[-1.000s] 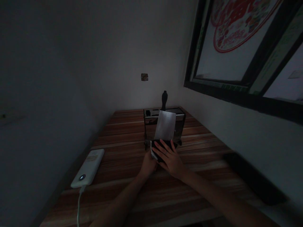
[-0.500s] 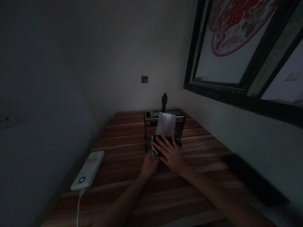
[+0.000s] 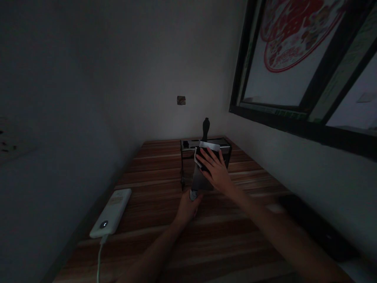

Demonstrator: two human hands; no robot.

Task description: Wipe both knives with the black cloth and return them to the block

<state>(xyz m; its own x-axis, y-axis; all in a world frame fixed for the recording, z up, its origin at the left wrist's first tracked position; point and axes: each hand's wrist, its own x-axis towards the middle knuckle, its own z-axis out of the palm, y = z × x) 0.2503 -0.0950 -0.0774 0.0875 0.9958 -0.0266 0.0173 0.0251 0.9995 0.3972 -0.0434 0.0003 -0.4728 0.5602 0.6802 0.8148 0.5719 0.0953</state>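
My left hand (image 3: 188,204) is closed around the grey handle of a cleaver (image 3: 202,181), whose broad metal blade points away from me and up. Across the upper part of the blade lies a black cloth (image 3: 200,157) with a pale edge. Pressing that cloth to the blade is my right hand (image 3: 216,173), its fingers spread over it. Part of the blade is hidden behind the cloth and fingers. Just beyond stands a dark knife block (image 3: 188,167) with a metallic top, and a black-handled tool (image 3: 205,127) stands upright in it.
On the left of the wood-grain table (image 3: 156,173) lies a white power bank (image 3: 112,212) with a cable (image 3: 99,259) plugged in. A long dark object (image 3: 315,224) lies by the right wall. A dark-framed window (image 3: 265,109) is above it.
My right hand has slid the black cloth up the blade, away from me, from near the handle toward the far end. The left hand stays on the handle.
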